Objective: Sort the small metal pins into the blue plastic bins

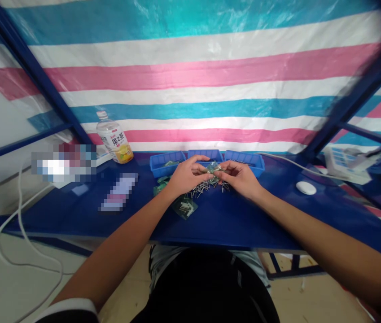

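Between my two hands is a small clear plastic bag [213, 168], greenish at its edges. My left hand [189, 174] pinches its left side, and my right hand [239, 176] pinches its right side. What the bag holds is too small to tell. Under and around the hands lies a loose pile of thin metal pins or screws [199, 190] on the blue table. Nearer the front edge rests another small plastic bag [185, 207] with pale metal pieces inside. More greenish bags [160, 185] lie to the left, partly behind my left wrist.
Three blue bins stand behind the hands: a left bin [163, 172], a middle bin [207, 154] and a right bin [259, 168]. A drink bottle [114, 140] and a blurred phone-like slab [119, 193] are at left. A white round object [306, 188] lies right, near a cable [298, 163].
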Demonstrator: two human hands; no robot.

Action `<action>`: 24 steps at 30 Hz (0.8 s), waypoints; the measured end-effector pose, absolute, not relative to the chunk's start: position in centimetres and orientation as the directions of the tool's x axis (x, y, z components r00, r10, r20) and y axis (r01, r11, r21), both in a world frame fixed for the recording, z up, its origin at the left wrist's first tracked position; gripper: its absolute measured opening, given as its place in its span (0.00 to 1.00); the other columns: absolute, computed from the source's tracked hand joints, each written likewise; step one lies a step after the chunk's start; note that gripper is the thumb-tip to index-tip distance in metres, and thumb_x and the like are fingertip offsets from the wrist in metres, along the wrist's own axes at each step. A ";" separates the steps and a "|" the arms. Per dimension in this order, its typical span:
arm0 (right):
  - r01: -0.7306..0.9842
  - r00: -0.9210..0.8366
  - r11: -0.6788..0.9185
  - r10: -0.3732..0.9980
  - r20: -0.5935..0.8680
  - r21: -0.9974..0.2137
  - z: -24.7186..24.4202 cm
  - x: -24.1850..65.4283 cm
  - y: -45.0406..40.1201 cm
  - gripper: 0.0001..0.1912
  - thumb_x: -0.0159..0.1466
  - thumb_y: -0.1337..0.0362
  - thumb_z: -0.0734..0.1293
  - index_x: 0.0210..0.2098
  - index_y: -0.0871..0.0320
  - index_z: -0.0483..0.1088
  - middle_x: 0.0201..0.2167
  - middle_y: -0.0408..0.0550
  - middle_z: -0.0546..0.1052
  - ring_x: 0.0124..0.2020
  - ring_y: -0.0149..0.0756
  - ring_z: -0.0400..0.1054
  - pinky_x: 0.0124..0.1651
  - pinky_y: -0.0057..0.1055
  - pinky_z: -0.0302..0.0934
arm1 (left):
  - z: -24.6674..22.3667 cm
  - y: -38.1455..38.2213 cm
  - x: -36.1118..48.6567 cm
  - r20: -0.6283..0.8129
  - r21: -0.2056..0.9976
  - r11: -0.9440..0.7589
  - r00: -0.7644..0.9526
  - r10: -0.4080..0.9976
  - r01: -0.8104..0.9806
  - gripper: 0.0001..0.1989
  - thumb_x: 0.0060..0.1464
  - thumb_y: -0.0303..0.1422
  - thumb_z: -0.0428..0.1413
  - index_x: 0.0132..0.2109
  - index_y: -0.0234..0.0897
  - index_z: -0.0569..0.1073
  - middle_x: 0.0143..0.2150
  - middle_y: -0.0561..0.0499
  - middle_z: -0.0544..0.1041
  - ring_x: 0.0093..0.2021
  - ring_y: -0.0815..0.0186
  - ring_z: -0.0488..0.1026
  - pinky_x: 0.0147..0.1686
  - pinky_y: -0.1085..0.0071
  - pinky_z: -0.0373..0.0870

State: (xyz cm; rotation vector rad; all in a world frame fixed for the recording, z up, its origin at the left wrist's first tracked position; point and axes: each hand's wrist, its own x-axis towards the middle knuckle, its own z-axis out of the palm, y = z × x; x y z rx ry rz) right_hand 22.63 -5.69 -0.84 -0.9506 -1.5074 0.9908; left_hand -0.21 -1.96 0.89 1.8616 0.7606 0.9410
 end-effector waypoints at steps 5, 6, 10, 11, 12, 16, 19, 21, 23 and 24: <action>0.128 -0.149 0.462 0.884 0.444 -0.878 -1.0 22.7 -5.7 0.10 0.64 0.55 0.77 0.42 0.51 0.81 0.41 0.48 0.82 0.38 0.39 0.77 0.43 0.41 0.74 | 0.8 -1.6 -0.4 0.379 0.838 -0.524 0.533 0.756 0.148 0.08 0.61 0.37 0.66 0.46 0.41 0.82 0.45 0.47 0.86 0.46 0.58 0.84 0.52 0.56 0.82; 0.143 -0.167 0.503 0.861 0.480 -0.852 -1.0 22.8 -5.7 0.08 0.65 0.56 0.76 0.42 0.50 0.82 0.44 0.49 0.81 0.43 0.41 0.77 0.46 0.42 0.74 | 0.8 -1.5 -0.4 0.408 0.820 -0.553 0.528 0.745 0.146 0.05 0.62 0.35 0.65 0.44 0.42 0.82 0.47 0.47 0.85 0.49 0.58 0.84 0.54 0.55 0.82; 0.196 -0.181 0.603 0.797 0.576 -0.773 -1.0 23.2 -5.6 0.04 0.67 0.61 0.74 0.40 0.48 0.84 0.57 0.51 0.76 0.61 0.47 0.72 0.59 0.47 0.71 | 0.8 -1.3 -0.7 0.481 0.774 -0.616 0.496 0.723 0.147 0.08 0.61 0.28 0.62 0.43 0.45 0.85 0.62 0.48 0.81 0.59 0.57 0.80 0.57 0.55 0.82; 0.208 -0.176 0.601 0.799 0.575 -0.771 -1.1 23.3 -5.5 0.05 0.67 0.61 0.73 0.40 0.48 0.84 0.58 0.51 0.76 0.62 0.48 0.71 0.59 0.48 0.70 | 0.7 -1.2 -0.7 0.475 0.774 -0.612 0.490 0.730 0.161 0.09 0.61 0.28 0.61 0.43 0.45 0.85 0.63 0.48 0.81 0.58 0.58 0.81 0.55 0.56 0.82; 0.216 -0.175 0.590 0.808 0.563 -0.778 -1.2 23.3 -5.5 0.05 0.68 0.61 0.73 0.40 0.48 0.84 0.58 0.51 0.77 0.60 0.47 0.72 0.58 0.48 0.71 | 0.7 -1.2 -0.7 0.461 0.779 -0.602 0.490 0.740 0.175 0.11 0.61 0.28 0.60 0.45 0.45 0.85 0.61 0.48 0.82 0.55 0.58 0.82 0.54 0.57 0.83; 0.233 -0.173 0.499 0.866 0.469 -0.835 -1.6 23.4 -5.3 0.09 0.69 0.61 0.70 0.44 0.50 0.84 0.54 0.50 0.79 0.39 0.37 0.78 0.45 0.43 0.75 | 0.4 -1.1 -0.7 0.402 0.813 -0.549 0.495 0.770 0.195 0.15 0.62 0.26 0.55 0.48 0.43 0.85 0.48 0.48 0.86 0.42 0.62 0.85 0.48 0.60 0.84; 0.265 -0.162 0.470 0.883 0.441 -0.842 -1.7 23.3 -5.3 0.12 0.70 0.62 0.67 0.48 0.50 0.83 0.56 0.50 0.78 0.33 0.34 0.78 0.39 0.40 0.75 | 0.5 -1.2 -0.5 0.386 0.839 -0.515 0.476 0.790 0.174 0.15 0.63 0.27 0.54 0.50 0.41 0.84 0.51 0.47 0.85 0.42 0.63 0.85 0.49 0.61 0.83; 0.263 -0.159 0.477 0.879 0.450 -0.839 -1.6 23.2 -5.5 0.14 0.70 0.63 0.66 0.51 0.50 0.82 0.56 0.51 0.78 0.34 0.34 0.78 0.40 0.40 0.76 | 0.7 -1.3 -0.5 0.401 0.838 -0.523 0.474 0.784 0.156 0.12 0.66 0.31 0.56 0.50 0.40 0.84 0.52 0.46 0.85 0.44 0.62 0.84 0.50 0.60 0.83; 0.263 -0.164 0.499 0.867 0.471 -0.826 -1.4 23.0 -5.7 0.14 0.71 0.63 0.67 0.51 0.49 0.82 0.58 0.51 0.77 0.38 0.36 0.78 0.43 0.42 0.77 | 0.9 -1.5 -0.4 0.440 0.812 -0.562 0.469 0.766 0.155 0.12 0.68 0.38 0.58 0.50 0.40 0.84 0.53 0.44 0.84 0.48 0.59 0.83 0.51 0.59 0.83; 0.271 -0.175 0.518 0.855 0.488 -0.811 -1.3 22.9 -5.9 0.13 0.71 0.62 0.67 0.50 0.49 0.82 0.58 0.52 0.76 0.41 0.39 0.78 0.44 0.43 0.77 | 1.0 -1.5 -0.4 0.458 0.796 -0.583 0.465 0.758 0.165 0.13 0.68 0.41 0.59 0.49 0.39 0.84 0.53 0.43 0.84 0.51 0.58 0.82 0.51 0.59 0.82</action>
